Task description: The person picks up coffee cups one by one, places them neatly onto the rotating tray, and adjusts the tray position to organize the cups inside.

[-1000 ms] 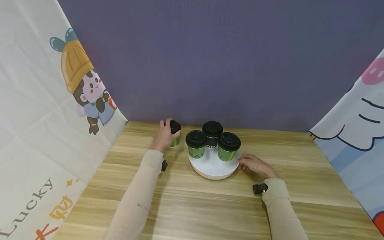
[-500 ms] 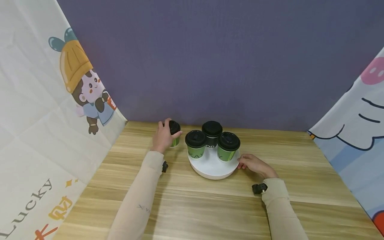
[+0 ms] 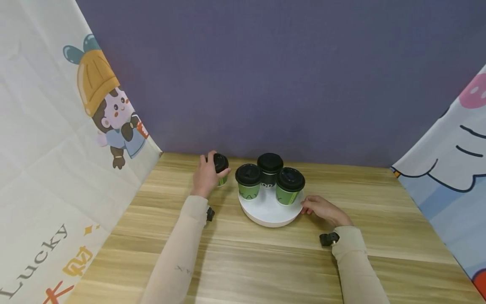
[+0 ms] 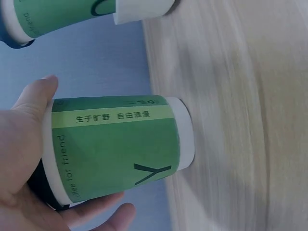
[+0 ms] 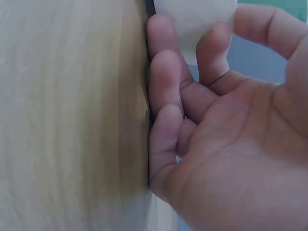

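Observation:
Toward the back left of the table, my left hand [image 3: 205,177] holds a green paper coffee cup [image 4: 115,144] around its black lid. The cup stands upright, with its base on the wood in the left wrist view. Right of it is a round white tray [image 3: 267,213] bearing two green lidded cups, one left [image 3: 248,192] and one right [image 3: 286,196], and a black lidded cup [image 3: 270,169] behind them. At the tray's right edge, my right hand [image 3: 322,209] pinches the rim between thumb and forefinger. Its other fingers [image 5: 166,77] are curled against the tabletop.
The wooden table [image 3: 258,266] ends at a dark blue-grey backdrop [image 3: 258,84]. Printed cloths flank it, one left [image 3: 45,126] and one right [image 3: 455,169]. Each wrist carries a small black camera, seen on the right wrist [image 3: 328,239].
Both hands and all the cups stay nearly where they were. Only the left forearm shifts very slightly to the right, with the head view moving a little.

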Motion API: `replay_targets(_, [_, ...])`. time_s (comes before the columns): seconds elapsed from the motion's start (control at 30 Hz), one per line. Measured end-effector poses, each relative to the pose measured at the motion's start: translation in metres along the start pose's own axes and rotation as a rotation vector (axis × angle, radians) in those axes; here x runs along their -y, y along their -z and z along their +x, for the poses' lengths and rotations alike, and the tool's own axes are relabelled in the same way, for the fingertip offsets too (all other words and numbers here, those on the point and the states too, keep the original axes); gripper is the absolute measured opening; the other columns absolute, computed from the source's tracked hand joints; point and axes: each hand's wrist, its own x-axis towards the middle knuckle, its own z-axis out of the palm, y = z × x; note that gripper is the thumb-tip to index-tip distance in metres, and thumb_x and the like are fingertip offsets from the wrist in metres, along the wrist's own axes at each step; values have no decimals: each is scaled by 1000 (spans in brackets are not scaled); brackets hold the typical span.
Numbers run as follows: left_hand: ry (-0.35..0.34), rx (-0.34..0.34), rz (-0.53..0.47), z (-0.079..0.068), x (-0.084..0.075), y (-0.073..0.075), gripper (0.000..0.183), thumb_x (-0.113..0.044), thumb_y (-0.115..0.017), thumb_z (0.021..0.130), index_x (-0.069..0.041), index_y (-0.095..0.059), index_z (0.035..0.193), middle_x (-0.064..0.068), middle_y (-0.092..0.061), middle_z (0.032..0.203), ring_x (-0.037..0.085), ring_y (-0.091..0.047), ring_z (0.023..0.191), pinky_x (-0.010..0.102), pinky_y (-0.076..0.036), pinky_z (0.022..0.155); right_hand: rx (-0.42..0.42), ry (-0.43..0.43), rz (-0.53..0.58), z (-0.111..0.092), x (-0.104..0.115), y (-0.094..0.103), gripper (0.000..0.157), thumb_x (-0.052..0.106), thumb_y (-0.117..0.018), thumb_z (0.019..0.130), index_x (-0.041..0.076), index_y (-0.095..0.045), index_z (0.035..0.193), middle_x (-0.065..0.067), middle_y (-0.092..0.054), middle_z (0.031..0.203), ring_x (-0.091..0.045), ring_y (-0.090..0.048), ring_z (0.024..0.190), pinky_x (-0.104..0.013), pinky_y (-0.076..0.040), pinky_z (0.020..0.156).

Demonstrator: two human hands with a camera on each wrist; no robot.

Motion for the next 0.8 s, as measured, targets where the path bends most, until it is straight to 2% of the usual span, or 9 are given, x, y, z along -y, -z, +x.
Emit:
replay_targets(0.23, [10,-13,-23,-8,-1,0,89,-59,-74,88,-22,-31,156,22,-44,137,44,-66,101,57,-58,73,-4,-14,6,0,-2,2,25,24,-54,103,1,-61,96,-6,-66,96,-20,-55,90,-31,-39,78])
replay_targets(0.53, [9,-54,-26,-17,-4,-3,85,-56,-77,86,-24,-34,153,18,-46,135,42,-65,106,56,-58,73,-6,21,93,2,-5,2,39,27,-39,112,-2,-60,96,-9,-67,95,-17,-57,88,-26,-48,80])
replay_targets(0.8, [2,-78,-25,-23,-6,0,84,-53,-80,84,-23,-37,150,17,-49,133,42,-68,98,54,-58,70,-27,24,116,4,-5,0,39,24,-37,112,0,-59,91,-4,-66,87,-14,-57,82,-24,-48,77])
